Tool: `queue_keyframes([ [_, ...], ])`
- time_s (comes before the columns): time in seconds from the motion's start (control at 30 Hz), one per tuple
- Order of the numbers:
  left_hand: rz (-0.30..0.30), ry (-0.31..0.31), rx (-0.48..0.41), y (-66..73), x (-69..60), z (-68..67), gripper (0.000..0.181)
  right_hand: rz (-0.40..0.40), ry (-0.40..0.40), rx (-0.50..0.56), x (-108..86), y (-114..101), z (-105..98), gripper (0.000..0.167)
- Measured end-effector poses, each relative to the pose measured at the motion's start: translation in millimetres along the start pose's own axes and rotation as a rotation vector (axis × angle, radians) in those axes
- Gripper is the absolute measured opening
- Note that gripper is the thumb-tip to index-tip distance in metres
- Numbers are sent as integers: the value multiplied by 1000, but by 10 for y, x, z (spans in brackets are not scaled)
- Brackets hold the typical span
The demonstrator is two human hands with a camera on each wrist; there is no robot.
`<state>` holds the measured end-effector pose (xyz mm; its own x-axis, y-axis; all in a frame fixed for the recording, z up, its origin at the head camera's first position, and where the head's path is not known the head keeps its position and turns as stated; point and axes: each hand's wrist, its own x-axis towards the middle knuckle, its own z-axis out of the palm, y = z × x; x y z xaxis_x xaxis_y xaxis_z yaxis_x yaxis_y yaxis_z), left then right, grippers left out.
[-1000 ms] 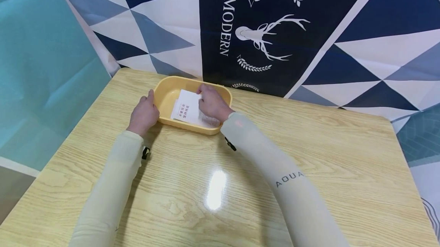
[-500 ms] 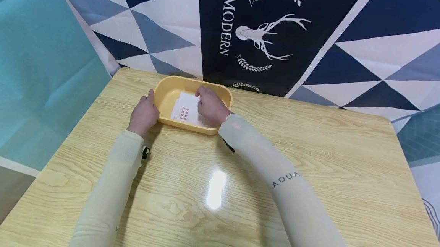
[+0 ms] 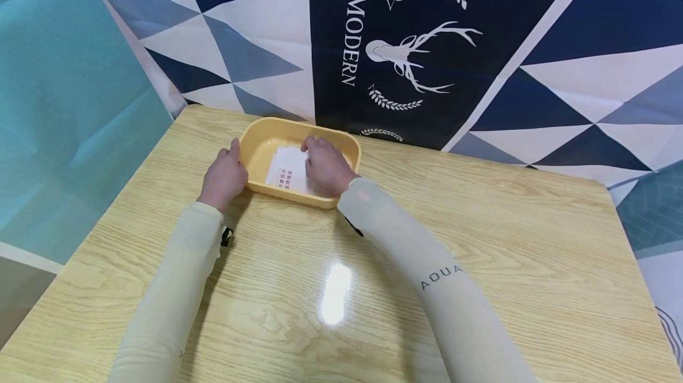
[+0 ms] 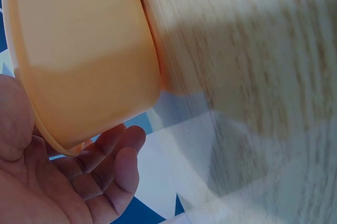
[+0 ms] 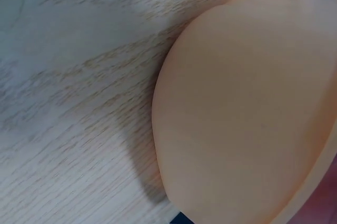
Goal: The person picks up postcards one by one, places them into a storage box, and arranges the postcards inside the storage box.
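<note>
A yellow plastic basin (image 3: 261, 155) stands at the back of the table. My left hand (image 3: 224, 175) grips its left end; in the left wrist view the thumb lies at the rim and the fingers (image 4: 124, 169) curl by the outer wall. Inside the basin is a white card (image 3: 290, 163) with dark red printed characters, overlapping another pale sheet at its left. My right hand (image 3: 328, 165) reaches over the front right rim and holds the card, its fingertips mostly hidden. The right wrist view shows mainly the basin's outer wall (image 5: 237, 98), which blocks sight of the hand's hold.
The wood-grain table (image 3: 480, 241) runs to the right and toward me. Close behind the basin rises a patterned wall covering (image 3: 267, 63) with triangles and a deer print. A teal panel (image 3: 69, 110) borders the table's left side.
The right hand has moved slightly left and down inside the basin, and the white card has sunk lower with it. The left hand and the basin have stayed in place.
</note>
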<state>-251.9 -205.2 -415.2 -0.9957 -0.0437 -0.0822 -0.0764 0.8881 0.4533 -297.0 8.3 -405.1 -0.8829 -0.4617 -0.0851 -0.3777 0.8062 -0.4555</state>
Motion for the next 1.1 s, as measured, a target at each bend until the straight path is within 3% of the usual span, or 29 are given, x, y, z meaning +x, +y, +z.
queue_keyframes([
  [0.43,-4,-6,2,1,1,-5,58,-25,-8,-59,12,39,47,32],
  [0.87,-18,-15,5,0,0,0,58,2,-50,-81,-6,45,74,34],
  [1.1,-23,-13,5,4,7,-2,58,0,-36,-131,-15,45,75,36],
])
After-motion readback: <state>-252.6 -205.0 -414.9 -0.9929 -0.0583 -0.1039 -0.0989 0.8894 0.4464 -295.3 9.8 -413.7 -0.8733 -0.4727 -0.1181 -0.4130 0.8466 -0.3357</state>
